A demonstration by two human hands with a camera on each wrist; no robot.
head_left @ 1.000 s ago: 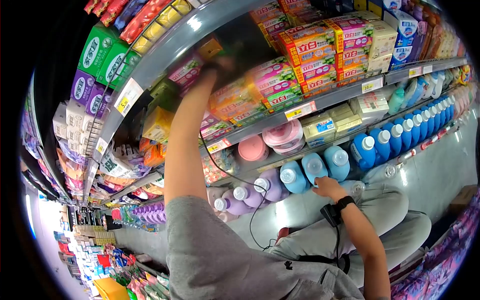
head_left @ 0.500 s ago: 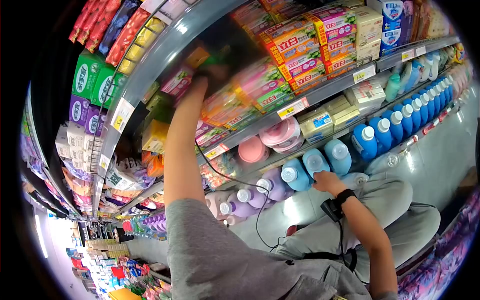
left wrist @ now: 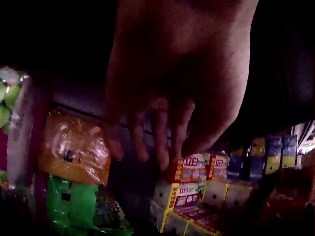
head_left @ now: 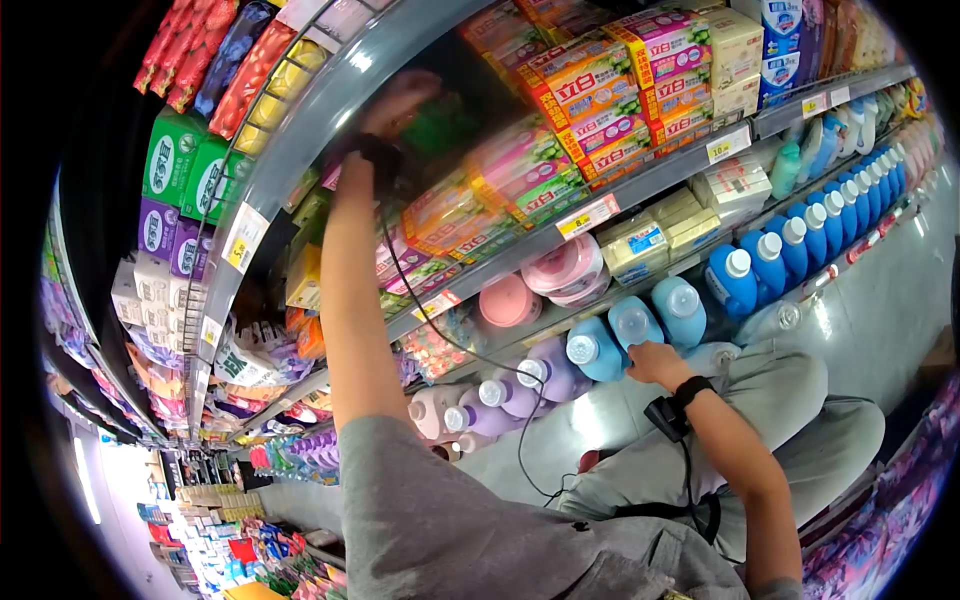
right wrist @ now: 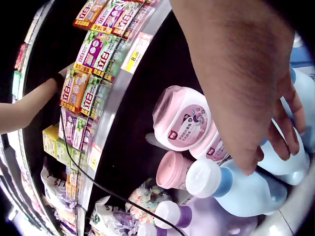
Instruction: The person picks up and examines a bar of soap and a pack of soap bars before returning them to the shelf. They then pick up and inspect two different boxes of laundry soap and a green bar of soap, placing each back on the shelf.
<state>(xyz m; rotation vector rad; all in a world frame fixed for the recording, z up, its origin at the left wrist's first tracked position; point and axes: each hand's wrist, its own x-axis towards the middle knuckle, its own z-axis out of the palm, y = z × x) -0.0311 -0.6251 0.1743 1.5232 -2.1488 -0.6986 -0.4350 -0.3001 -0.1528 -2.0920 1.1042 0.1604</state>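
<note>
Deep in the dark upper shelf, my left hand (head_left: 405,98) reaches above the soap boxes (head_left: 455,205). The left wrist view shows this hand (left wrist: 172,98) with fingers loosely extended and nothing held. An orange wrapped pack (left wrist: 74,147) on a green pack (left wrist: 71,201) stands to the left of its fingers, and stacked soap boxes (left wrist: 189,194) stand beyond them. Low down, my right hand (head_left: 658,365) rests at a light blue bottle (head_left: 636,322). In the right wrist view, the fingers of that hand (right wrist: 275,118) lie loosely extended over light blue bottles (right wrist: 253,191).
Purple bottles (head_left: 555,368) and dark blue bottles (head_left: 733,280) line the lower row, with pink tubs (head_left: 510,300) behind. The metal shelf edge (head_left: 520,255) runs between levels. A thin black cable (head_left: 450,343) hangs below my left arm. Tissue packs (head_left: 175,155) stand at the left.
My left hand has moved left and upward inside the upper shelf, away from the boxes in front. My right hand stays at the light blue bottle. The head view has shifted slightly.
</note>
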